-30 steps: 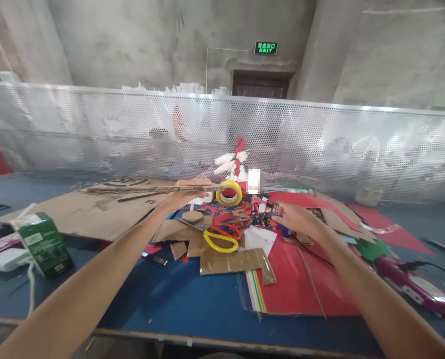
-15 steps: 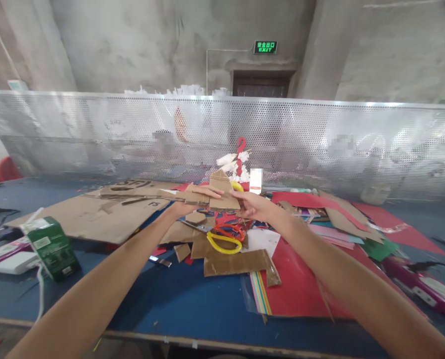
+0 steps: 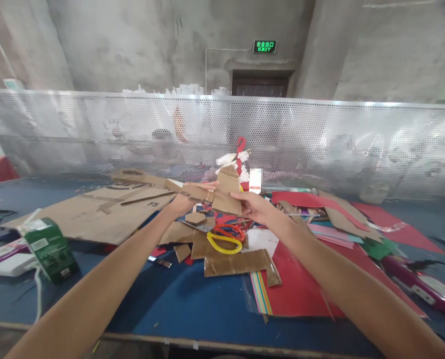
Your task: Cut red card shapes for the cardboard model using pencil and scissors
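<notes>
Above the middle of the table I hold a long brown cardboard cutout, with a wide block at its right end and a narrow part reaching left to a loop-shaped end. My left hand is closed on the narrow part, its fingers partly hidden behind it. My right hand pinches the right edge of the wide block, thumb on the near face. Below the hands lie scissors with yellow and orange handle loops, among cardboard scraps.
A large cardboard sheet lies left, behind a green box. Red paper and coloured sheets cover the right side, near a purple-and-white device. A perforated metal screen runs along the back, behind a red-and-white decoration.
The cutout has tilted, its left end rising and its wide block turning more toward me. Both hands still hold it; the scissors and scraps have not moved.
</notes>
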Demonstrator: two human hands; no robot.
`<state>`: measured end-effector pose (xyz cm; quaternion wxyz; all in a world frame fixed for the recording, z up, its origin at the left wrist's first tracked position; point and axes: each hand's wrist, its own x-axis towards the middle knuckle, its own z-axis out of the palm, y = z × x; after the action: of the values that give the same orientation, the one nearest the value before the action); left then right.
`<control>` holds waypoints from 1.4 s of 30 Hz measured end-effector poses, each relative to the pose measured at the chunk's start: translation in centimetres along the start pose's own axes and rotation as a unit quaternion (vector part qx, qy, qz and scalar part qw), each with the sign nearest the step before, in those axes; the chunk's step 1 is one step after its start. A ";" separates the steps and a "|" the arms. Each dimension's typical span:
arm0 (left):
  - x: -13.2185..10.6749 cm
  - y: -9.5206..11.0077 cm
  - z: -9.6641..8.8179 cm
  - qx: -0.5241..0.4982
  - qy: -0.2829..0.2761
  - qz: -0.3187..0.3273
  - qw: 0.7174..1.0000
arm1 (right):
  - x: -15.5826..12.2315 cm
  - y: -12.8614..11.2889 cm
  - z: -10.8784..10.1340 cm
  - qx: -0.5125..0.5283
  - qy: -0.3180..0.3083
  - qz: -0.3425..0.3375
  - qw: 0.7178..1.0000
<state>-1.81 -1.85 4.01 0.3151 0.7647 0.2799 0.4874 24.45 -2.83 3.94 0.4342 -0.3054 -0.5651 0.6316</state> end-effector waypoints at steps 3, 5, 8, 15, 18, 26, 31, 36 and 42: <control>0.4 -0.8 -1.0 0.006 0.058 -0.060 0.996 | -1.3 -0.3 -1.4 0.045 0.062 -0.009 0.997; 0.5 -1.1 -1.9 0.055 0.043 -0.126 0.990 | -2.4 -0.2 -2.4 0.044 0.114 -0.043 0.992; 0.1 -1.6 -2.9 0.169 -0.087 -0.185 0.964 | -3.9 0.4 -3.6 0.032 0.183 -0.077 0.980; -0.6 -2.2 -3.7 0.278 -0.318 -0.168 0.891 | -4.3 2.1 -6.2 -0.080 0.234 -0.158 0.956; -0.6 -2.2 -3.9 0.303 -0.346 -0.154 0.874 | -4.0 2.3 -7.2 -0.192 0.256 -0.221 0.921; -0.8 -2.0 -3.8 0.312 -0.341 -0.159 0.873 | -4.6 1.9 -6.9 -0.316 0.258 -0.283 0.868; -0.5 -0.7 -3.0 0.331 -0.319 -0.139 0.877 | -4.4 2.0 -6.7 -0.286 0.238 -0.291 0.881; -0.1 0.0 -1.4 0.326 -0.277 -0.093 0.899 | -4.3 2.0 -6.7 -0.167 0.198 -0.312 0.914; -0.1 -1.6 0.1 0.362 -0.242 -0.094 0.895 | -4.4 1.8 -6.6 -0.051 0.159 -0.313 0.935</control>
<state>-1.96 -0.90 2.73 0.1185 0.8903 0.4230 0.1202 31.76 -3.82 0.56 0.6779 -0.2316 -0.5872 0.3770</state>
